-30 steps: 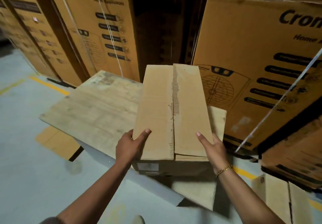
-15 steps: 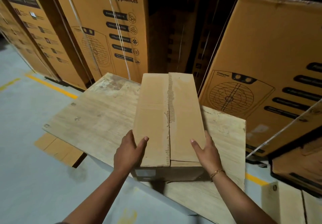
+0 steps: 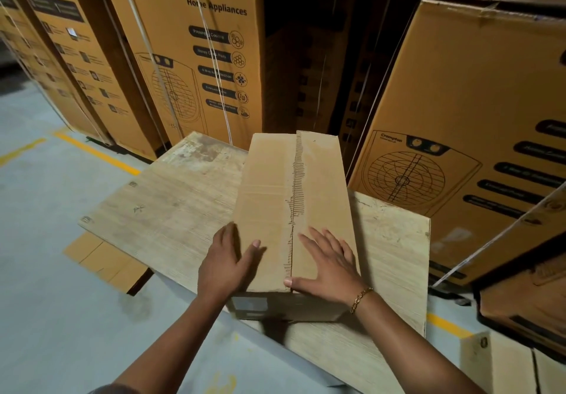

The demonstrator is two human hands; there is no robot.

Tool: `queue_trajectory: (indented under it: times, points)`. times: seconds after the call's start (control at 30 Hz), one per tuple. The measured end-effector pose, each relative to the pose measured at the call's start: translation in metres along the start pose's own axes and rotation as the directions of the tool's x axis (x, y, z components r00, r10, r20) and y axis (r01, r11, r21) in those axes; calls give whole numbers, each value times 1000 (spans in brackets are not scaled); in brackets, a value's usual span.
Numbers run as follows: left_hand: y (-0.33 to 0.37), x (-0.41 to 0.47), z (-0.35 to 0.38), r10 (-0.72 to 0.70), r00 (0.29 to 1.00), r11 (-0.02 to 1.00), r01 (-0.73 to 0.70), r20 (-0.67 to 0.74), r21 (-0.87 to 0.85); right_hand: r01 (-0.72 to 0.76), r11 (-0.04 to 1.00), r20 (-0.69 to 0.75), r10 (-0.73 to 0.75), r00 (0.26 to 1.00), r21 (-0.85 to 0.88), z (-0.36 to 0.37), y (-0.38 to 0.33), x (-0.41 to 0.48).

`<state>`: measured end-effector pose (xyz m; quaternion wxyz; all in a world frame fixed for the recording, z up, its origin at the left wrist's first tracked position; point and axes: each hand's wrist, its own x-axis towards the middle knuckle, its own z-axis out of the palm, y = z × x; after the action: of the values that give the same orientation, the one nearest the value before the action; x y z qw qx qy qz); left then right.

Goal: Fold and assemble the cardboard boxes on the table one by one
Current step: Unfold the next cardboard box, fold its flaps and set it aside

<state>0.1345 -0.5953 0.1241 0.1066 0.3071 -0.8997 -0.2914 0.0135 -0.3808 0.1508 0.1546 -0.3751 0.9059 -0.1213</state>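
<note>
Head view: an assembled cardboard box [image 3: 294,210] lies lengthwise on the wooden table [image 3: 171,210], its near end close to the table's front edge. Risk: the two top flaps meet along a ragged, unsealed seam and may spring apart once pressure lifts; a push toward the person could tip the box off the edge. Left hand [image 3: 226,268] cups the near left corner, thumb on top; right hand [image 3: 330,265] rests flat, fingers spread, grasping nothing.

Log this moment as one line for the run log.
box: on table, top flaps closed | left hand: gripping near left edge | right hand: flat on right flap | stage: pressing flaps
</note>
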Motion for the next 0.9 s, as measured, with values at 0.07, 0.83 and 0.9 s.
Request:
queue_trajectory:
  times: [0.07,0.83,0.9]
  points:
    - [11,-7,-1,137,988,976,-147,70,163,9,1000,13,-9,1000,-14,-4,8,-3]
    - [-23,-77,-26,-307,838,941,194,-451,-278,170,867,-782,318,535,469,-18,81,-90]
    - [-25,-76,-30,-294,777,956,232,-557,-181,55,855,-757,424,496,515,-17,101,-102]
